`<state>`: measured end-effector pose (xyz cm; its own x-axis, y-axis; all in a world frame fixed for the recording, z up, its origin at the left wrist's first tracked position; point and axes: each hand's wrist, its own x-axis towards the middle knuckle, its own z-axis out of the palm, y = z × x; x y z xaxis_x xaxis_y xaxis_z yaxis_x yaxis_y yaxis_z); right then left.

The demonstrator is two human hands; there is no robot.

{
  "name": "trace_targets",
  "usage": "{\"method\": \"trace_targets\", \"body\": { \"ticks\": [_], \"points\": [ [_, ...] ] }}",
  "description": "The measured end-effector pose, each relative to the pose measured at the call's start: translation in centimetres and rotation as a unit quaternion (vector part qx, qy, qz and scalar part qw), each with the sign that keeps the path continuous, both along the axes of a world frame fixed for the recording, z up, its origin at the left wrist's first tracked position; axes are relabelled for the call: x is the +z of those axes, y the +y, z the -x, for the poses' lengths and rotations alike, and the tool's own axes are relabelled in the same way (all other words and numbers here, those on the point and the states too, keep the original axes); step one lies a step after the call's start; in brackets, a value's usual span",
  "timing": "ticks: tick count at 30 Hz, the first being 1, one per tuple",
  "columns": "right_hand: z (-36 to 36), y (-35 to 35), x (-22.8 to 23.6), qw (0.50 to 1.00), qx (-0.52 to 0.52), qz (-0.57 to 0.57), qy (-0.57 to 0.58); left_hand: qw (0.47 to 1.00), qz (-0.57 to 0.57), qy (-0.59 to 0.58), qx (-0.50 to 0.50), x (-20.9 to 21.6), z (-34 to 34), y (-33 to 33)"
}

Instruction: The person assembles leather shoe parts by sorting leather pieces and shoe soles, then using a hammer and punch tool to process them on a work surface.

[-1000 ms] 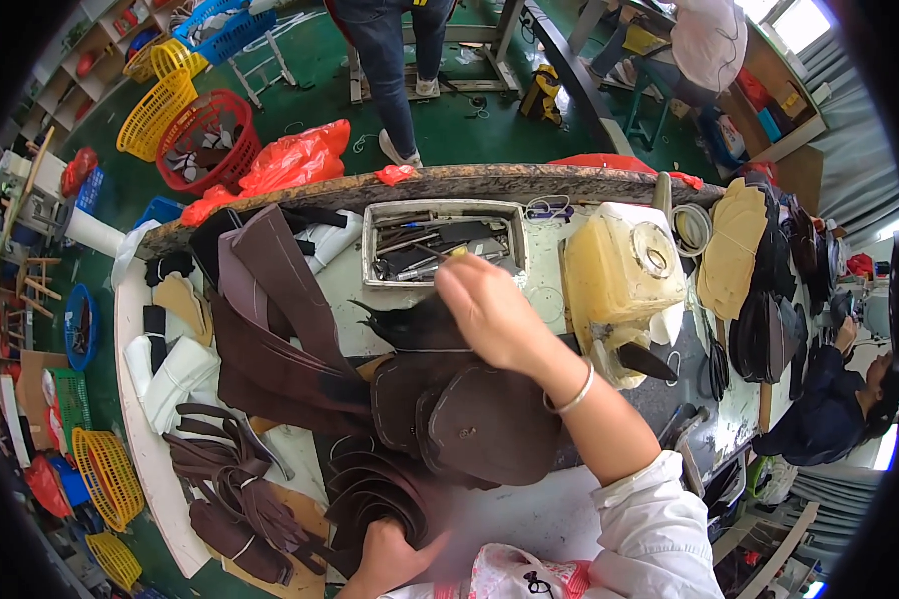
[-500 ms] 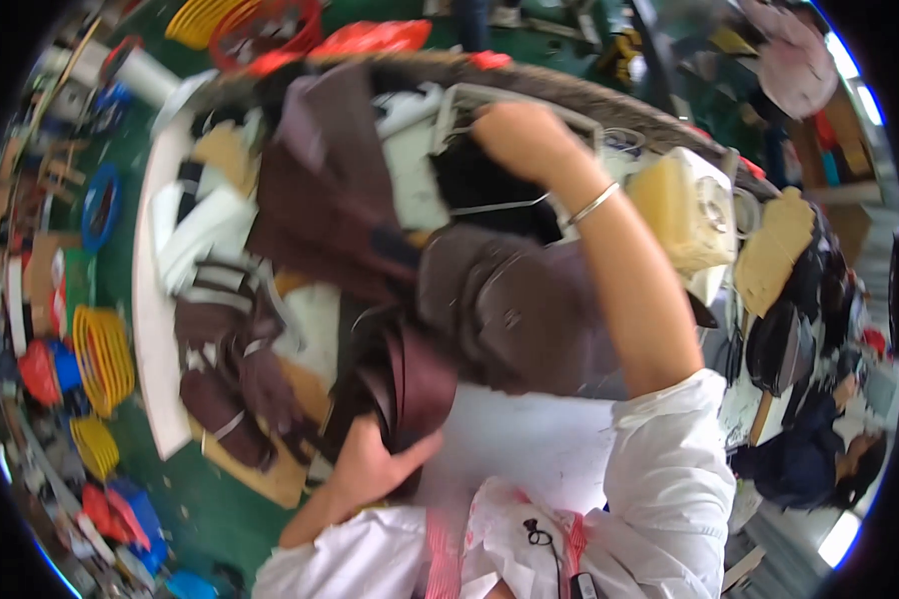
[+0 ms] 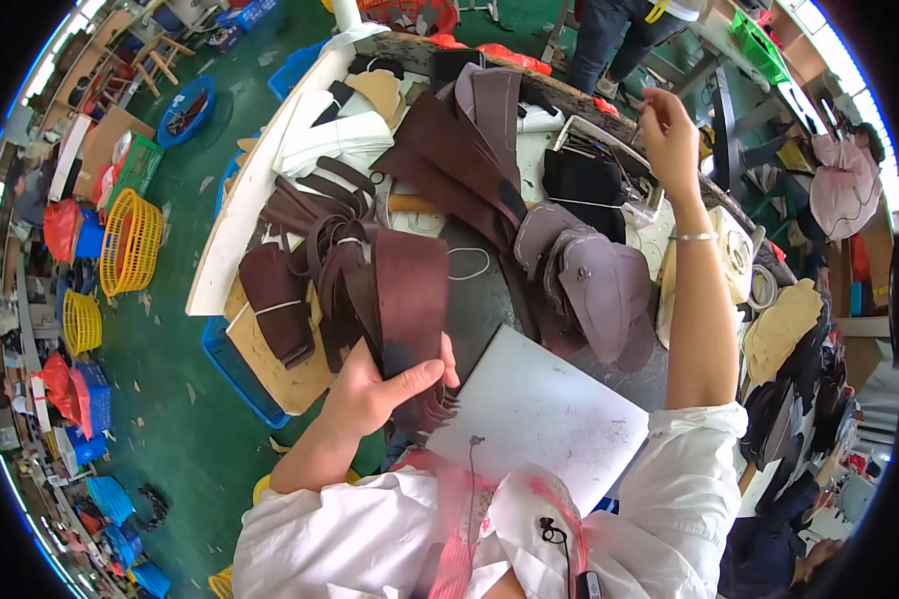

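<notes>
My left hand (image 3: 382,391) grips the near end of a stack of dark brown leather strips (image 3: 400,290) that lies along the worktable (image 3: 232,222). My right hand (image 3: 667,138) is raised past the table's far edge, fingers pinched together; whether anything is between them cannot be made out. Below that arm lies a pile of rounded grey-brown leather pieces (image 3: 591,280). A white board (image 3: 539,417) rests in front of me. A small tray of tools (image 3: 597,162) stands at the far edge, just left of my right hand.
More brown leather sheets (image 3: 464,150), bundled strips (image 3: 275,299) and tan cut pieces (image 3: 781,329) crowd the table. A cream container (image 3: 737,262) sits on the right. Yellow baskets (image 3: 130,240) and blue crates stand on the green floor at left. Another person's legs (image 3: 609,40) stand beyond the table.
My right hand has lifted from the leather pieces up past the table's far edge. My left hand keeps its hold on the strips. My view has turned to the left.
</notes>
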<state>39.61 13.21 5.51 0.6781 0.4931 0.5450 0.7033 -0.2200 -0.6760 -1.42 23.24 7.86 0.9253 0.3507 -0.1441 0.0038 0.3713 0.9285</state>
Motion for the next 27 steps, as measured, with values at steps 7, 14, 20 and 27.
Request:
{"method": "trace_targets", "body": {
  "ticks": [7, 14, 20, 27],
  "points": [
    [17.4, -3.6, 7.9, 0.911, 0.274, 0.043, 0.304, 0.998, -0.031, -0.047, -0.013, 2.5, 1.8, -1.3],
    [26.1, -12.3, 5.2, 0.726, 0.359, -0.074, 0.582, 0.773, -0.587, -0.080, -0.229, 7.8, 0.8, -5.2],
    [32.2, -17.9, 3.4, 0.817, 0.256, -0.188, 0.482, 0.478, -0.810, 0.104, -0.322, 8.9, 2.3, -13.7],
    [36.1, -24.7, -0.8, 0.820, 0.093, -0.232, 0.516, 0.554, -0.702, 0.036, -0.446, 0.9, 2.5, -16.9]
  ]
}}
